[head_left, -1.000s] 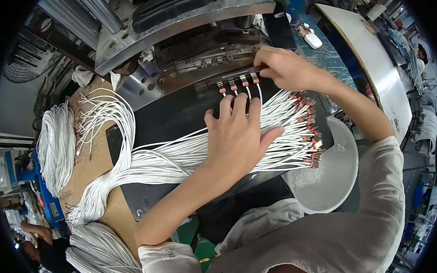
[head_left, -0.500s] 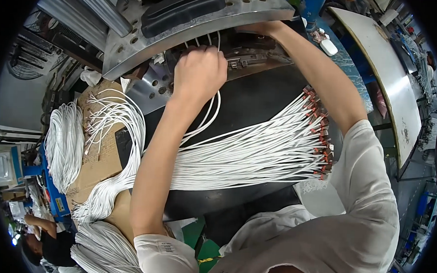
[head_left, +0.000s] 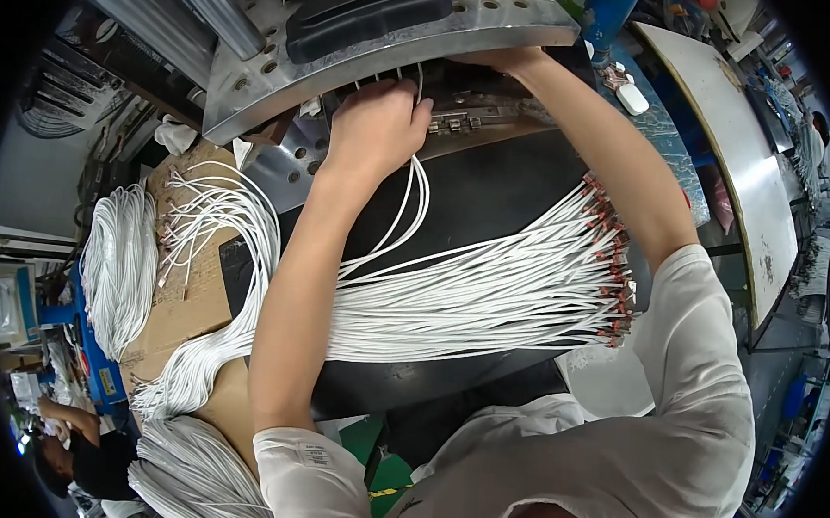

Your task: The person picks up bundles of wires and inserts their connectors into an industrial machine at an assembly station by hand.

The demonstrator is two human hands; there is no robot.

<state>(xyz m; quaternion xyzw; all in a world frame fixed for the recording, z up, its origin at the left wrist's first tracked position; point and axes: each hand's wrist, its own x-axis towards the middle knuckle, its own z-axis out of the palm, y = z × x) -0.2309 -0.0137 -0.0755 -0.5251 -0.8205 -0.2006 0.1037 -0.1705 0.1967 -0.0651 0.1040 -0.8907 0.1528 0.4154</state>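
Note:
My left hand [head_left: 376, 126] is closed round a few white cables [head_left: 420, 190] just below the front edge of a thick metal plate [head_left: 499, 31]. The cables run up past my fingers and under the plate; their other ends curve down toward the table. My right hand [head_left: 509, 59] reaches beneath the plate's right part, and its fingers are hidden there. Between my hands lies a metal mould [head_left: 463, 122] with small fittings along its front. Below, a wide bundle of white cables [head_left: 469, 303] is spread over a black surface [head_left: 464, 192], with reddish-brown connectors [head_left: 614, 268] at its right end.
More white cable bundles [head_left: 120, 269] rest on cardboard [head_left: 201, 291] at the left. A black block [head_left: 365, 21] sits on top of the plate, close above my left hand. A pale table [head_left: 743, 171] stands at the right. Another person [head_left: 92, 453] is at the lower left.
The view has shifted slightly. My left hand stays on the cables, its thumb now raised a little more. The right hand remains beneath the plate.

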